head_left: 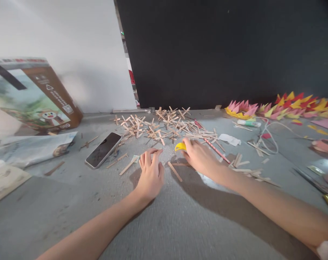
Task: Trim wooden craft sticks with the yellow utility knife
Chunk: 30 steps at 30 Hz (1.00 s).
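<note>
My right hand is closed around a small curved yellow piece, whose exact kind I cannot make out. It hovers just in front of a pile of wooden craft sticks, many of them joined into crosses. My left hand is loosely bent above the grey surface, its thumb apart from the fingers and no object visible in it. Between the hands, nearer to me, lies a single craft stick. Another stick with a small pale patch at its end rests beside my left fingers.
Left of the pile lies a phone, with a printed cardboard box behind it. To the right are a red-striped pencil, loose sticks, a glue stick, a white cable, folded-paper crowns and scissors.
</note>
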Tool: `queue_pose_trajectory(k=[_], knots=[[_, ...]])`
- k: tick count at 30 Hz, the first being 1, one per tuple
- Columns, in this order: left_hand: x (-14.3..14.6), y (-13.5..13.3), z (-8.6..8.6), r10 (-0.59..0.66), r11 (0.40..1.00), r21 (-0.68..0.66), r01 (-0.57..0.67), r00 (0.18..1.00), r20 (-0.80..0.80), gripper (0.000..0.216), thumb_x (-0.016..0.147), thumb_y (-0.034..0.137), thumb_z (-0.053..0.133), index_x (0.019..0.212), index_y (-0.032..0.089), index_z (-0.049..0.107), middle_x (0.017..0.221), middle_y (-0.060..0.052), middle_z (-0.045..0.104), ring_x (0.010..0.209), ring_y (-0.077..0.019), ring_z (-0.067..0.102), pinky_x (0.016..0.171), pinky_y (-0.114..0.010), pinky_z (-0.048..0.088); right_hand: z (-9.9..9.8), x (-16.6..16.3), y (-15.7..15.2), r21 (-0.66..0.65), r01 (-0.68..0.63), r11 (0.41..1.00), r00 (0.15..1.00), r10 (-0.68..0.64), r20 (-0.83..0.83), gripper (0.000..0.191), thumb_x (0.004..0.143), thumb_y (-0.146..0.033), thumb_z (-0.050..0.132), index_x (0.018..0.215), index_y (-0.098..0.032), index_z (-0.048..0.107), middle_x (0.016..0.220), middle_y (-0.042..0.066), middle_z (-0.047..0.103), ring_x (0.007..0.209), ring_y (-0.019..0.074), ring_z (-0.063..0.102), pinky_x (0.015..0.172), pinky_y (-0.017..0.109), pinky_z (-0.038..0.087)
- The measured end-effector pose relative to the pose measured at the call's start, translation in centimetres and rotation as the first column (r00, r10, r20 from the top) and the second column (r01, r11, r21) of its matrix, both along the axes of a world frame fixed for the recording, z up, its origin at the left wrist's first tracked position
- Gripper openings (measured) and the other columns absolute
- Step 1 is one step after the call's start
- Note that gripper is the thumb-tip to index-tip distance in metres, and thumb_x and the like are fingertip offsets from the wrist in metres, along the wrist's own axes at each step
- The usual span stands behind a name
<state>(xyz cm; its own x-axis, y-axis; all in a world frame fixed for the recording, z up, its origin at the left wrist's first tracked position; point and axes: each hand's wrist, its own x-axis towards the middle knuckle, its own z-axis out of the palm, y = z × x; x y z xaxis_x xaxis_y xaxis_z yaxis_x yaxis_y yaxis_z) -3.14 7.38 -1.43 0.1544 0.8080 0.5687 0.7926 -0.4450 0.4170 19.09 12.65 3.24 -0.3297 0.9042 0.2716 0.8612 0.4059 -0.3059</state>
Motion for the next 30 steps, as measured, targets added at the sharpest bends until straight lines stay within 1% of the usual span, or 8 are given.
queue_pose_trajectory(k=[2,4,7,13,17,21,26,30], knots=[[0.1,-0.4,0.2,-0.067,0.997,0.030,0.068,0.997,-0.034,0.045,0.097,0.004,0.043,0.138,0.022,0.048,0.137,-0.015,0.050,0.126,-0.0308,0.047,0.110,-0.057,0.041,0.8,-0.2,-0.6,0.107,-0.002,0.994,1.000,-0.001,0.029,0.025,0.100,-0.022,0.048,0.122,-0.014,0.056,0.105,0.019,0.069,0.086,0.0281,0.062,0.065,0.035,0.038],[0.2,-0.6,0.3,-0.127,0.991,0.035,0.130,0.989,-0.079,0.044,0.097,0.004,0.044,0.137,0.020,0.050,0.138,-0.016,0.051,0.127,-0.0311,0.047,0.109,-0.057,0.043,1.7,-0.2,-1.0,-0.109,-0.094,0.990,0.994,0.088,-0.059,0.027,0.103,-0.035,0.048,0.124,-0.018,0.053,0.098,0.014,0.070,0.076,0.0240,0.061,0.061,0.033,0.038],[0.1,-0.6,0.2,-0.205,0.978,0.023,0.209,0.972,-0.115,0.040,0.096,0.003,0.046,0.132,0.018,0.057,0.133,-0.016,0.057,0.122,-0.0304,0.051,0.104,-0.053,0.048,2.2,0.1,-1.2,-0.424,-0.227,0.877,0.971,0.168,-0.172,0.037,0.104,-0.052,0.046,0.126,-0.022,0.049,0.083,0.004,0.069,0.060,0.0181,0.057,0.055,0.029,0.035],[-0.1,-0.1,-0.1,-0.390,0.912,0.056,0.407,0.900,-0.193,0.030,0.096,0.003,0.050,0.111,0.017,0.071,0.123,-0.012,0.071,0.115,-0.0265,0.060,0.100,-0.044,0.056,0.4,1.4,-0.1,-0.291,-0.001,0.957,0.969,0.073,0.237,0.022,0.103,-0.034,0.047,0.115,-0.018,0.055,0.082,0.011,0.070,0.064,0.0219,0.060,0.055,0.031,0.027],[0.0,-0.4,0.0,-0.425,0.903,-0.062,0.425,0.863,-0.272,0.026,0.096,0.008,0.054,0.111,0.018,0.073,0.121,-0.011,0.073,0.116,-0.0269,0.063,0.099,-0.043,0.058,-0.6,2.1,1.4,-0.294,0.021,0.956,0.962,0.060,0.267,0.025,0.100,-0.040,0.053,0.110,-0.019,0.061,0.093,0.014,0.072,0.076,0.0254,0.066,0.060,0.031,0.033],[0.1,-0.5,0.1,-0.427,0.904,-0.120,0.410,0.872,-0.239,0.028,0.095,0.008,0.053,0.112,0.018,0.073,0.126,-0.010,0.073,0.120,-0.0255,0.064,0.105,-0.043,0.057,0.3,4.5,3.9,-0.263,0.086,0.961,0.957,-0.006,0.291,0.040,0.099,-0.056,0.053,0.111,-0.020,0.065,0.106,0.015,0.073,0.088,0.0276,0.068,0.067,0.033,0.040],[0.2,-0.1,-0.4,-0.389,0.920,-0.118,0.375,0.911,-0.135,0.020,0.099,0.018,0.057,0.109,0.020,0.074,0.129,-0.010,0.073,0.122,-0.0247,0.065,0.107,-0.044,0.055,1.7,9.8,7.4,-0.203,0.375,0.905,0.864,-0.261,0.431,0.033,0.095,-0.046,0.061,0.099,-0.015,0.072,0.095,0.020,0.074,0.084,0.0316,0.070,0.067,0.036,0.041],[0.1,0.2,-0.4,-0.351,0.929,-0.150,0.337,0.933,-0.078,0.014,0.096,0.031,0.070,0.104,0.020,0.074,0.131,-0.011,0.072,0.126,-0.0271,0.063,0.109,-0.048,0.054,0.6,11.8,8.6,-0.284,0.407,0.868,0.849,-0.244,0.469,0.024,0.090,-0.039,0.070,0.084,-0.016,0.074,0.080,0.015,0.074,0.074,0.0271,0.070,0.064,0.033,0.039]])
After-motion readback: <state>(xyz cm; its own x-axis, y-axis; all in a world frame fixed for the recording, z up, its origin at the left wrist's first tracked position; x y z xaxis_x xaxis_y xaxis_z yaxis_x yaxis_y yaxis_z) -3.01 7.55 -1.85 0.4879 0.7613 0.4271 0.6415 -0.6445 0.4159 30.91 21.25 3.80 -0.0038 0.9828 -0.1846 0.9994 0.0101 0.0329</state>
